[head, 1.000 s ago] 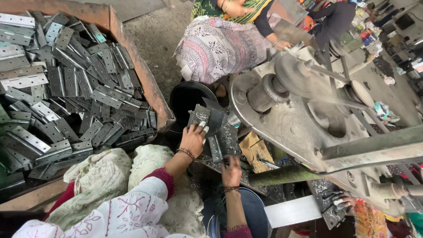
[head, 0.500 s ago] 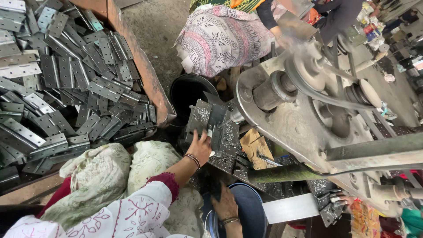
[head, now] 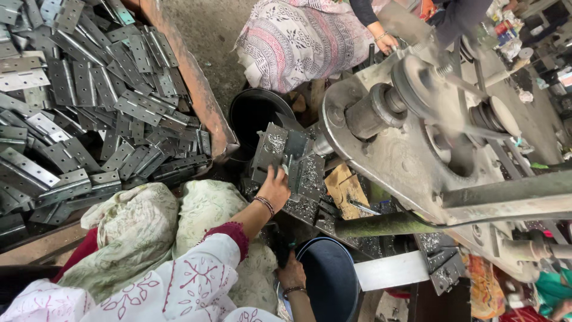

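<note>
Since the earlier picture, the left hand point(head: 275, 186) has been raised slightly and the right hand point(head: 292, 274) has been drawn lower, toward the rim of the dark blue bucket point(head: 330, 280). A stack of grey metal hinge plates point(head: 286, 158) is gripped by the left hand, its fingers curled closed around the lower edge; the plates are held upright just in front of the machine's shaft, with the black bucket point(head: 256, 113) directly beyond them. The right hand is closed loosely on something dark beside the blue bucket, but what it holds cannot be told. Judged from the scene, the work appears only partly done: a large heap of flat hinge plates point(head: 89, 107) remains piled in the rust-edged wooden crate point(head: 190, 83) well to the left of the left hand, while only a few processed pieces and metal shavings are seen below the hands. The plates are thin, rectangular, dull grey steel punched with rows of small holes, some speckled with filings. The machine frame point(head: 405, 161) to the right is heavy, rounded cast metal, worn and dusty, with a blurred spinning pulley. Soft, crumpled cloth sacks point(head: 137, 226) lie beneath the left forearm. Another person in patterned clothing point(head: 304, 36) crouches beyond the black bucket.
</note>
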